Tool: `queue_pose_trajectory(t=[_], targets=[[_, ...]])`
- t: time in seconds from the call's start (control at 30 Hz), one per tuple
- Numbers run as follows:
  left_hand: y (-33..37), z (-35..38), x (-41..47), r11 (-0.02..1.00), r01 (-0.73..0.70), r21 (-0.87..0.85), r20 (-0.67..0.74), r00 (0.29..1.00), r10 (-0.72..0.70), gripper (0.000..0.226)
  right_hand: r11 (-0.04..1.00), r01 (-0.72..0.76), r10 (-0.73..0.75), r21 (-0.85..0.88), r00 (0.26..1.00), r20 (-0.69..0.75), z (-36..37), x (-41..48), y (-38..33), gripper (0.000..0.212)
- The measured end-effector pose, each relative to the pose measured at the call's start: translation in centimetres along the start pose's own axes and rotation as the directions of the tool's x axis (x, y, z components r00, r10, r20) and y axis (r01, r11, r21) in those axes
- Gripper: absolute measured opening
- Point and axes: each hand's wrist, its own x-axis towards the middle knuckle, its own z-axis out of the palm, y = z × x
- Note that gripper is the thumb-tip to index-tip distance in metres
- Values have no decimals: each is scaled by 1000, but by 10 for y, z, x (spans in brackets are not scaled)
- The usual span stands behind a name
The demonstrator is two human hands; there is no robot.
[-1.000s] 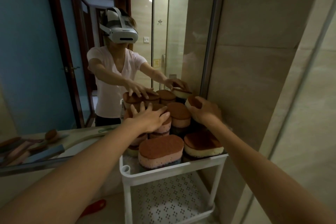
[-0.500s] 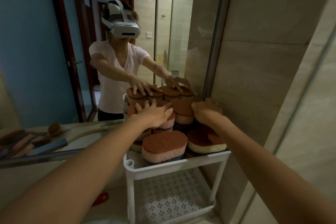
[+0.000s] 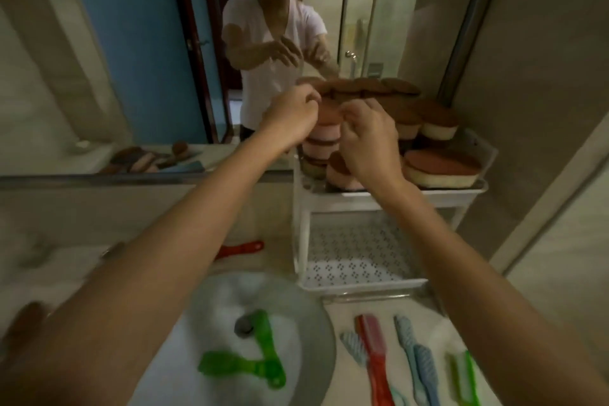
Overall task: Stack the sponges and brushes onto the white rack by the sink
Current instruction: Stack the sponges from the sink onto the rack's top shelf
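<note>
The white rack (image 3: 379, 200) stands right of the sink against the mirror. Its top tier is packed with brown-topped sponges: a tall pink stack (image 3: 324, 137) at the left and a cream one (image 3: 441, 170) at the front right. My left hand (image 3: 290, 120) hovers by the top of the pink stack, fingers loosely curled and holding nothing. My right hand (image 3: 370, 138) hangs just right of it, in front of the sponges, also holding nothing. Two green brushes (image 3: 263, 351) lie in the sink (image 3: 318, 306).
The rack's perforated lower tier (image 3: 356, 254) holds nothing. On the counter at front right lie a red brush (image 3: 372, 351), blue brushes (image 3: 417, 358) and a green brush (image 3: 461, 376). Another red brush (image 3: 239, 249) lies behind the sink. A glass partition closes the right side.
Both hands have lifted off the sponges and drawn back a little. The camera has tilted down, so the sink and the counter brushes have come into sight.
</note>
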Motion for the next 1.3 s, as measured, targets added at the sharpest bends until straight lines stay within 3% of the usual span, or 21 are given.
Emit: queue_pose_trajectory(t=[0.13, 0.3, 0.37, 0.43, 0.63, 0.73, 0.87, 1.0, 1.07, 1.13, 1.23, 1.3], targets=[[-72, -36, -73, 968, 211, -138, -125, 966, -228, 29, 974, 50, -61, 219, 997, 41, 54, -70, -51, 27], [-192, -53, -202, 744, 566, -356, -176, 741, -648, 44, 920, -105, -51, 378, 924, 380, 140, -173, -95, 30], [-226, -55, -254, 649, 672, -356, -151, 644, -750, 40, 925, -179, -51, 336, 817, 574, 169, -215, -110, 32], [-252, -58, -300, 574, 728, -376, -142, 566, -812, 40, 948, -162, -92, 273, 683, 725, 193, -255, -122, 32], [-323, -83, -388, 440, 841, -314, -174, 405, -898, 34, 979, -65, -159, 195, 358, 920, 244, -325, -160, 37], [-343, -101, -412, 434, 855, -285, -176, 398, -900, 43, 979, 15, -201, 203, 247, 948, 261, -335, -180, 43], [-366, -123, -424, 463, 885, -51, -242, 439, -865, 41, 928, 209, -347, 308, 180, 921, 288, -346, -209, 49], [-389, -130, -424, 382, 921, 73, -42, 386, -922, 73, 809, 460, -433, 366, 44, 900, 314, -348, -237, 53], [-399, -130, -425, 361, 932, 22, 17, 360, -933, 85, 763, 542, -412, 353, -14, 911, 324, -347, -246, 53], [-407, -134, -426, 396, 916, -59, 66, 399, -915, 85, 742, 582, -364, 333, -68, 929, 332, -344, -253, 54], [-417, -141, -425, 439, 875, -203, 98, 465, -880, 69, 754, 573, -352, 321, -60, 934, 337, -339, -259, 50], [-424, -151, -416, 414, 869, -270, 19, 435, -900, 52, 787, 539, -357, 300, 3, 934, 336, -331, -259, 51]])
